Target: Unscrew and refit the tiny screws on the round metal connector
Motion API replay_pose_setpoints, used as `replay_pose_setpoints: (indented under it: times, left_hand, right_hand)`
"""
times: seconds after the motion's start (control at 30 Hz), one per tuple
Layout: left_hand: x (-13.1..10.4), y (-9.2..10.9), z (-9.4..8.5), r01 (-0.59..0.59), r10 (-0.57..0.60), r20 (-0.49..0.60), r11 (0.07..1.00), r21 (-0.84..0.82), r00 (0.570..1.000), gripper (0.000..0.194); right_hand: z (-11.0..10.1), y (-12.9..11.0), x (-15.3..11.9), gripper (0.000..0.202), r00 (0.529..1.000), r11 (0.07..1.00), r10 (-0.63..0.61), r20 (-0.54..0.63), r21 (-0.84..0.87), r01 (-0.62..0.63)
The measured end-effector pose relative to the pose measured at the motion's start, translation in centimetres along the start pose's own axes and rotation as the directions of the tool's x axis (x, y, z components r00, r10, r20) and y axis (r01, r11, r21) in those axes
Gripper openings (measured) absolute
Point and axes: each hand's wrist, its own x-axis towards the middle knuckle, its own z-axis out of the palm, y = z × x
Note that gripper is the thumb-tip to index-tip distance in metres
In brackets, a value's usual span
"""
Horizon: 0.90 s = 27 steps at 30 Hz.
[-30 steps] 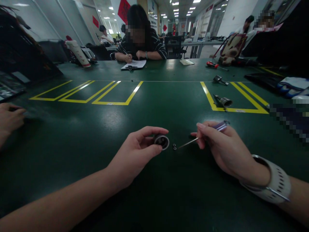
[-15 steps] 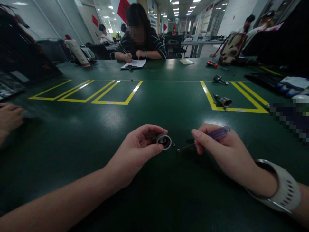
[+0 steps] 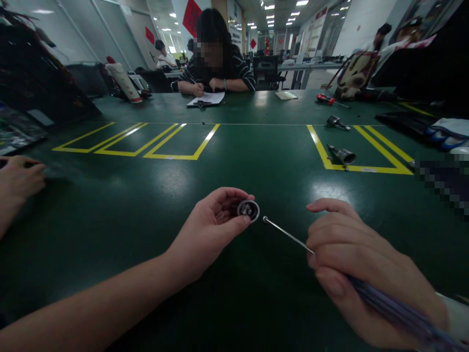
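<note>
In my left hand (image 3: 214,220), a small round metal cup-shaped part (image 3: 240,211) is gripped between thumb and fingers, its open end turned towards me. Small fittings show inside its rim. My right hand (image 3: 351,259) is closed round a screwdriver (image 3: 289,235) with a clear purple handle and a thin steel shaft. The shaft points left, and its tip is just right of the cup, apart from it. At the tip sits a small nut (image 3: 265,220); whether it is on the tip or on the table I cannot tell.
Two metal fittings (image 3: 344,155) (image 3: 337,122) lie by yellow tape at right, near a red screwdriver (image 3: 325,99). Another person's hand (image 3: 22,181) rests at the left edge. Across the green table (image 3: 252,161), a person writes on a clipboard (image 3: 205,99).
My right hand has turned and come closer, and the screwdriver handle now points towards me at lower right. Its tip has shifted slightly left and up. My left hand keeps the cup nearly in place.
</note>
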Motion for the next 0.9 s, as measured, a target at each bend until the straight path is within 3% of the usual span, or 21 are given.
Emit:
replay_pose_setpoints:
  times: [0.13,0.47,0.9]
  left_hand:
    - [-0.1,0.0,0.2,-0.037,0.036,0.032,0.999,0.019,0.999,0.027]
    - [-0.5,0.1,0.3,-0.060,0.056,0.058,0.996,0.069,0.997,0.023]
    - [-0.4,-0.1,0.5,-0.105,0.106,-0.001,0.986,0.132,0.994,0.012]
  right_hand:
    - [0.1,-0.1,0.1,0.006,0.996,0.997,-0.063,0.063,-0.048,0.066]
    - [1.3,0.0,0.1,0.006,0.999,1.000,-0.005,0.046,-0.010,0.006]
    - [1.5,-0.5,0.1,0.008,0.998,0.997,-0.026,0.061,-0.074,0.030]
